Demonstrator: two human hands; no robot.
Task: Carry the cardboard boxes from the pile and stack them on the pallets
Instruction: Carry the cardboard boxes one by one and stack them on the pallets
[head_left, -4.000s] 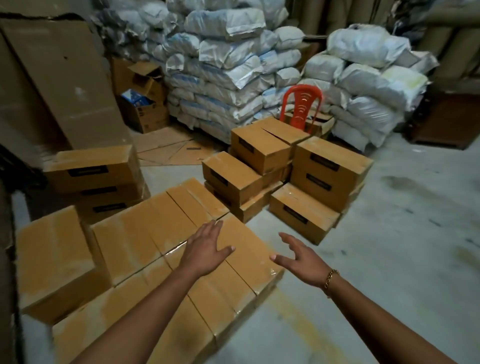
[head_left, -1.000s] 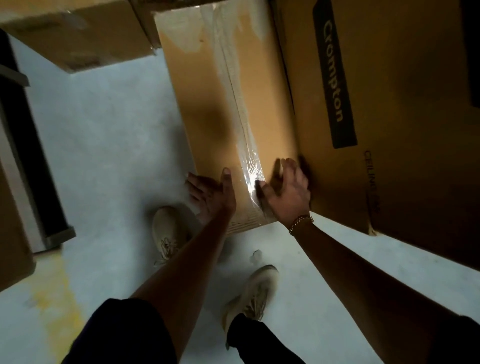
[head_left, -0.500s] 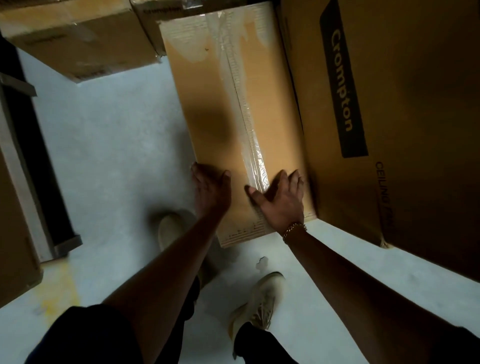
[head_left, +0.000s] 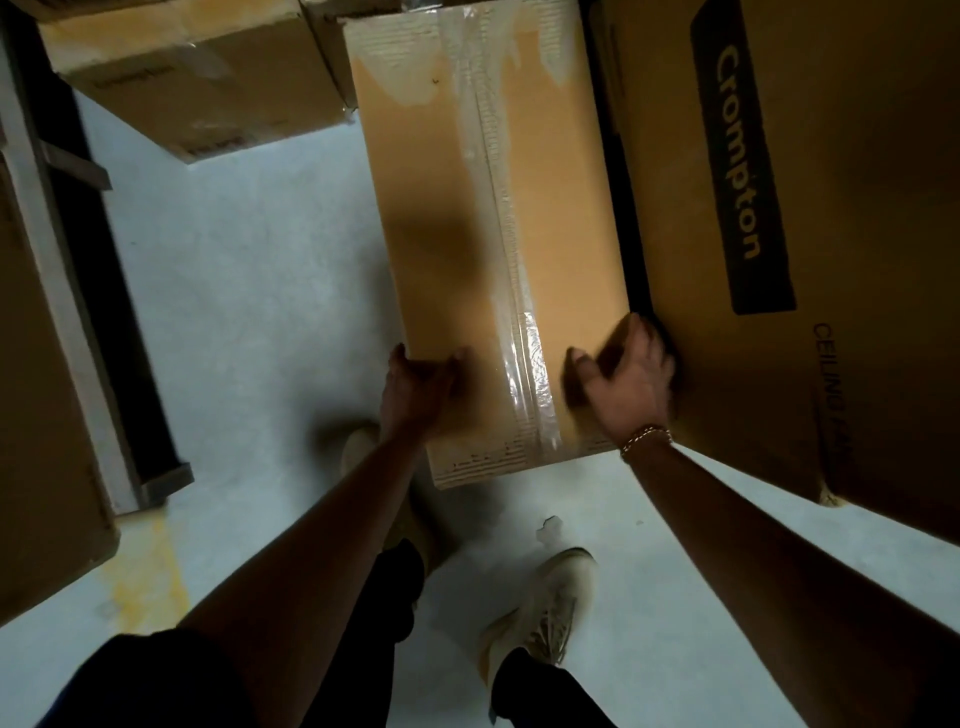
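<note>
A long cardboard box (head_left: 498, 208) with clear tape down its middle lies in front of me on the grey floor, seen from above. My left hand (head_left: 421, 384) grips its left edge near the close end, thumb on top and fingers down the side. My right hand (head_left: 628, 379) holds the right edge, thumb on the top face. Its fingers curl into the narrow gap beside a bigger box printed "Crompton" (head_left: 831, 208).
Another cardboard box (head_left: 208, 78) stands at the far left of the taped one. A dark frame with a pale rail (head_left: 104, 312) and a further box (head_left: 36, 415) line the left side. My shoes (head_left: 545, 613) stand on the bare floor (head_left: 249, 312).
My view has dropped from the stacked boxes to this box at my feet. Within the last second both hands slid apart from the taped middle to the box's two side edges.
</note>
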